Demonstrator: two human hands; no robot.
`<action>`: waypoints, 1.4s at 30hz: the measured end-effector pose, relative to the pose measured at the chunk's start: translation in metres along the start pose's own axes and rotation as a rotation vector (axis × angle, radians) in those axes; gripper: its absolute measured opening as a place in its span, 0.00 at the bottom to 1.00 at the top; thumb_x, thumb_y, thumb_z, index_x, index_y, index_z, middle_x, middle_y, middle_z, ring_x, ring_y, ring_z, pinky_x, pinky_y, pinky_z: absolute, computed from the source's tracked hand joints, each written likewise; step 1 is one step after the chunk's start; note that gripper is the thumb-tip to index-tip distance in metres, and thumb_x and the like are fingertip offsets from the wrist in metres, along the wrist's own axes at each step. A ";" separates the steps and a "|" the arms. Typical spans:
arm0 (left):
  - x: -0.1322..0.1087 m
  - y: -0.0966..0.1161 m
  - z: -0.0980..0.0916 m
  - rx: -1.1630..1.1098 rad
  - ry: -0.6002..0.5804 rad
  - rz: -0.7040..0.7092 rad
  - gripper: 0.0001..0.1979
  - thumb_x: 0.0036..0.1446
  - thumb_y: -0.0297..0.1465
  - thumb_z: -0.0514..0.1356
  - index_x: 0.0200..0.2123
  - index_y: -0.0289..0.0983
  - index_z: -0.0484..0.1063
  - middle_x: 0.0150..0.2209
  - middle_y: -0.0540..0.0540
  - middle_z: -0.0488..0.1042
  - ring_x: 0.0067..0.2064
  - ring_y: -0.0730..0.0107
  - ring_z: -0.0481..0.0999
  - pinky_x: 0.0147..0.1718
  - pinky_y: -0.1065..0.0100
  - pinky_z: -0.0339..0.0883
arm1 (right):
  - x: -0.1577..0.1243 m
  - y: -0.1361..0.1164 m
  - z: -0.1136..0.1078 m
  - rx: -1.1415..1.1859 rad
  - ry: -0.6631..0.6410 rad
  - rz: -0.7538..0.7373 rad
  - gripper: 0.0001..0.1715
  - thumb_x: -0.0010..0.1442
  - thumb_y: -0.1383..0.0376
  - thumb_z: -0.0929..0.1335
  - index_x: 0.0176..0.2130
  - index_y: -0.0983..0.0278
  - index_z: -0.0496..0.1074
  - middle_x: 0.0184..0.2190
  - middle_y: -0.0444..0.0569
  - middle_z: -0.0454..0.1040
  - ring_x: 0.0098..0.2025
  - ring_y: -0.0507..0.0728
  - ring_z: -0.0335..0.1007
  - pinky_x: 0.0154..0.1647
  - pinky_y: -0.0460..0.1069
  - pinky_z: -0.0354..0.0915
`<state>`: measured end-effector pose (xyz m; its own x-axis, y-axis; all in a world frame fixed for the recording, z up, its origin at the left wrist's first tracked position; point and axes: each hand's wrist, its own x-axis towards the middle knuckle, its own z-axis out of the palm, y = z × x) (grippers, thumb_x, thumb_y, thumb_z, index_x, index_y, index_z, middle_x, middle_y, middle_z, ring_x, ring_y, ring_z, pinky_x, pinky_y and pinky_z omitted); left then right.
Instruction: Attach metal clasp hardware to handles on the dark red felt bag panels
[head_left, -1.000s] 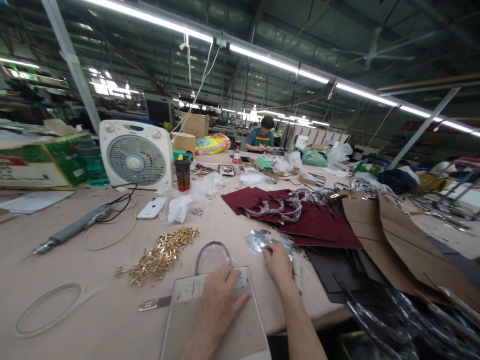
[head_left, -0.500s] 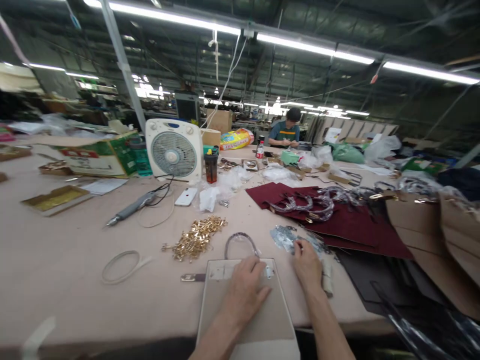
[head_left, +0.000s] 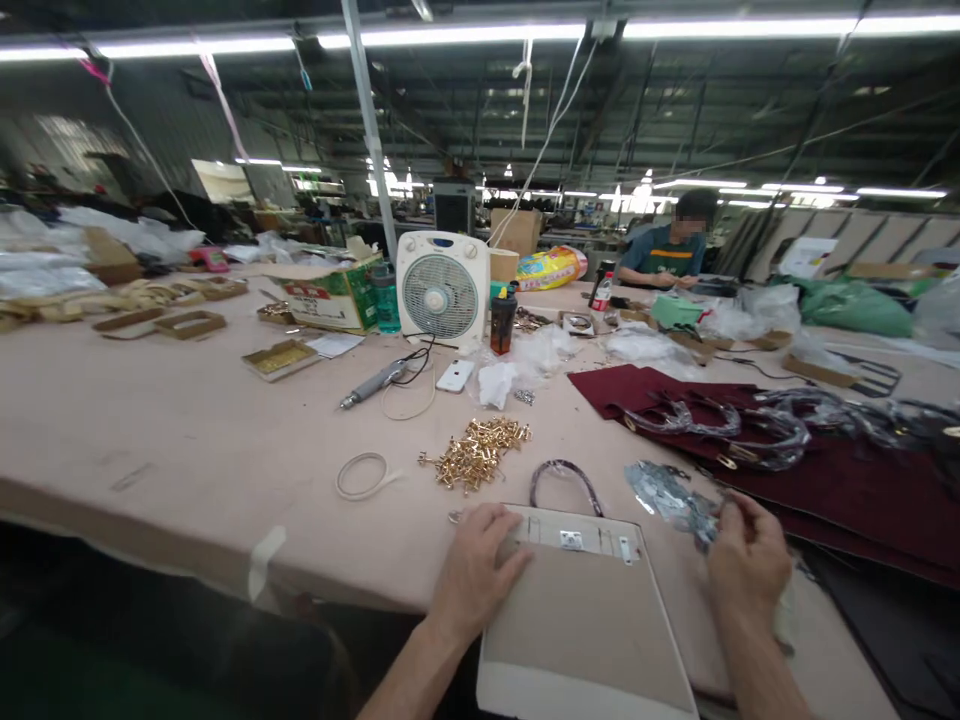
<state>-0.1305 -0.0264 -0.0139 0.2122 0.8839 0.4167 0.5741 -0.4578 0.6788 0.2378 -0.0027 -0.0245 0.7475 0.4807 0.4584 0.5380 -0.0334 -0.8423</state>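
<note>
A beige bag panel point(head_left: 585, 610) lies at the table's front edge, with small metal plates point(head_left: 571, 540) along its upper strip. A dark curved handle point(head_left: 564, 466) in clear wrap sticks out beyond its top. My left hand point(head_left: 476, 565) rests on the panel's upper left corner, thumb apart from the fingers. Part of a strap end point(head_left: 454, 517) shows beside it. My right hand point(head_left: 750, 555) is at the near right side of a pile of thin metal plates point(head_left: 667, 495), fingertips pinched together. What they hold is too small to make out.
Gold fittings point(head_left: 480, 455) lie heaped beyond the panel, near a tape ring point(head_left: 361, 475). Farther back are an electric screwdriver point(head_left: 375, 383), a phone point(head_left: 455, 375) and a fan point(head_left: 442, 290). Dark red sheets point(head_left: 817, 480) with wrapped handles lie right. A co-worker point(head_left: 664, 250) sits across.
The camera view has swung left. My left hand has slid from the panel's middle to its upper left corner, uncovering a metal plate. My right hand has moved to the pile's near side.
</note>
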 end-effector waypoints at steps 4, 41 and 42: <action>0.003 -0.001 0.003 -0.067 -0.011 -0.027 0.20 0.59 0.31 0.70 0.54 0.45 0.77 0.50 0.44 0.76 0.54 0.54 0.74 0.57 0.52 0.71 | -0.027 -0.052 0.004 0.215 -0.113 0.024 0.27 0.62 0.49 0.71 0.53 0.63 0.78 0.38 0.52 0.80 0.37 0.60 0.75 0.44 0.55 0.69; 0.018 -0.006 0.005 -0.152 -0.063 -0.066 0.20 0.52 0.33 0.75 0.48 0.42 0.78 0.48 0.45 0.73 0.51 0.58 0.75 0.52 0.58 0.71 | -0.103 -0.114 0.054 0.325 -1.100 -0.154 0.12 0.63 0.54 0.73 0.36 0.59 0.83 0.48 0.52 0.79 0.54 0.63 0.74 0.59 0.57 0.67; 0.018 -0.006 0.005 -0.158 -0.063 -0.066 0.19 0.53 0.33 0.75 0.48 0.42 0.78 0.48 0.45 0.73 0.51 0.58 0.75 0.52 0.58 0.71 | -0.104 -0.115 0.054 0.317 -1.109 -0.159 0.12 0.63 0.55 0.73 0.36 0.59 0.83 0.49 0.52 0.79 0.54 0.63 0.73 0.59 0.57 0.67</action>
<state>-0.1263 -0.0073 -0.0134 0.2300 0.9146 0.3326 0.4584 -0.4033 0.7920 0.0770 -0.0016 0.0097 -0.1546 0.9679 0.1980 0.3565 0.2416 -0.9025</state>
